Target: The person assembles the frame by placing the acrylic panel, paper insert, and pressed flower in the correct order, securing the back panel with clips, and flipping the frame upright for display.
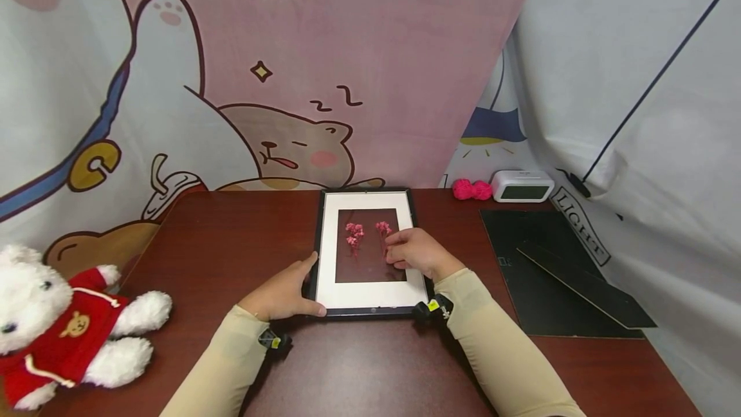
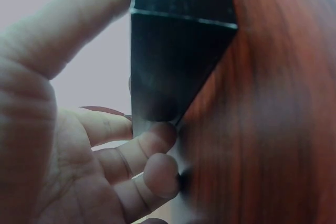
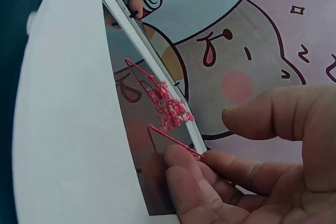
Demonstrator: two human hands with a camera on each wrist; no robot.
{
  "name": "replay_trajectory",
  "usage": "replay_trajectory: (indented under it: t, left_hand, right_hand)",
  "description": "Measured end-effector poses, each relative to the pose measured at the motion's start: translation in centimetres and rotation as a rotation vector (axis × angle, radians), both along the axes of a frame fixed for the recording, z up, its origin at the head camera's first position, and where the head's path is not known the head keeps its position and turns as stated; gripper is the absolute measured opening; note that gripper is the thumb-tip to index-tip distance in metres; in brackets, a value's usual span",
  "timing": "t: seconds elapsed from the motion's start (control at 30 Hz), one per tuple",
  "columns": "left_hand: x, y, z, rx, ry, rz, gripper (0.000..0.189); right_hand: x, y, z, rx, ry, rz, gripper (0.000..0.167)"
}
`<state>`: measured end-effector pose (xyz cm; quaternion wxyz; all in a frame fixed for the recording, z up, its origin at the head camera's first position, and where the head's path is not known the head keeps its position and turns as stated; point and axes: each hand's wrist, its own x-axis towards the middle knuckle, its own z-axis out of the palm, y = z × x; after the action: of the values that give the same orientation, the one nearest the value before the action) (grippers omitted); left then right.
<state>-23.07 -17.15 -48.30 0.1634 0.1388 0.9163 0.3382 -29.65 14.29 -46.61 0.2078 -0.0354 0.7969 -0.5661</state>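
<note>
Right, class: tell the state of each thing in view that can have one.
Picture frame, lying flat on the table.
Left pink sprig, lying within the white mat's opening.
Right pink sprig, touched by fingers of the right hand.
Left hand, on the frame's near left corner.
Clock, upright, no readable digits.
Black board, lying flat.
Black strip, aslant over the board; possibly raised.
Plush toy, wearing a red top.
Pink bundle, narrowed at its middle.
</note>
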Motion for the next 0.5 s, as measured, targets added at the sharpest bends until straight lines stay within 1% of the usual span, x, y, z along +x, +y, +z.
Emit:
replay_trajectory:
  t: [0.33,0.43,0.5]
  left_hand:
    - [-0.08,-0.04,-0.13,-0.011,-0.001,-0.002,0.128]
    - [-0.10,-0.04,-0.13,-0.010,-0.002,-0.005,0.128]
    - [-0.08,-0.04,-0.12,-0.009,-0.001,-0.006,0.128]
  right_hand:
    - [0.03,0.06,-0.01,0.043,0.003,-0.003,0.050]
    - [-0.02,0.18,-0.02,0.040,0.019,-0.004,0.053]
    - [-0.03,0.32,0.25,0.054,0.040,-0.016,0.053]
